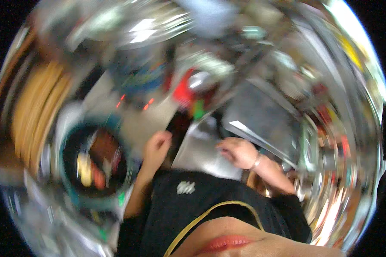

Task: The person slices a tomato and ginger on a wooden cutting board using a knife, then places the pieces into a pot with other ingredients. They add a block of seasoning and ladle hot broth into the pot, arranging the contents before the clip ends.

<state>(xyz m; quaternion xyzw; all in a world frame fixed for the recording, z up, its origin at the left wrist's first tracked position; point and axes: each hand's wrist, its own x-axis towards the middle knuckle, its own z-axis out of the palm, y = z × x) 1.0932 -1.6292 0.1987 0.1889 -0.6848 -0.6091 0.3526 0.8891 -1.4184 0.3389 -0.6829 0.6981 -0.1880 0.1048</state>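
Observation:
Strong motion blur softens the whole view. My left hand (157, 146) hangs in front of my body with its fingers curled in, and nothing shows in it. A round dark bin (63, 160) with a teal rim stands to its left, holding yellow, reddish and brown pieces. My right hand (241, 152), with a band (256, 162) at the wrist, is loosely curled too, and no object is visible in it. Below and between the hands is a shiny grey metal surface (202, 151). A dark grey flat panel (260, 112) with a bright edge lies just beyond my right hand.
Tan, ribbed or stacked material (40, 115) rises at the far left. A red object (184, 93) and a small green one (198, 110) are ahead. Blurred goods crowd the right side. Pale floor (138, 122) shows beyond my left hand.

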